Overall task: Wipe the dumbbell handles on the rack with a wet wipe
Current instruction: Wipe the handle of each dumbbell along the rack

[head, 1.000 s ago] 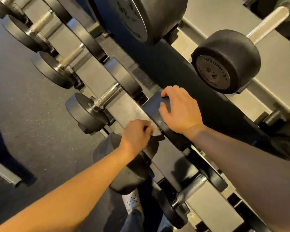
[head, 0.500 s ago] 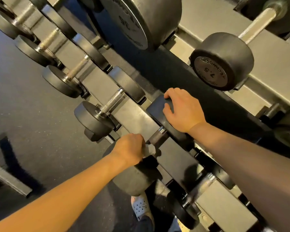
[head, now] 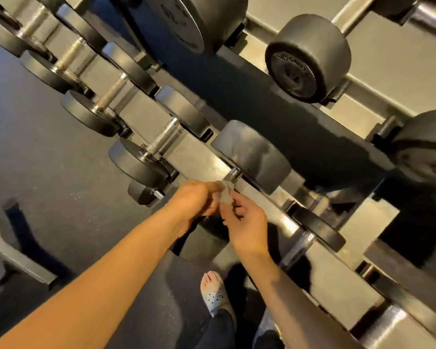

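Folding of the wet wipe [head: 224, 195] at the rack's [head: 194, 157] front edge

It is being bunched in the curled left hand [head: 194, 197] and pinched by the right hand [head: 247, 222], just below the nearest dumbbell handle [head: 234, 172]; seemingly a clean face is being prepared; wrapping round a handle is being called for next; lettering on the upper dumbbell [head: 310, 56] is being blurred beyond reading.

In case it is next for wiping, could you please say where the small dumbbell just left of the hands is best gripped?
Probably by its knurled handle, closing the grip from above on the aisle side. It lies bare between two heads that rest on the rack and look too broad to wrap.
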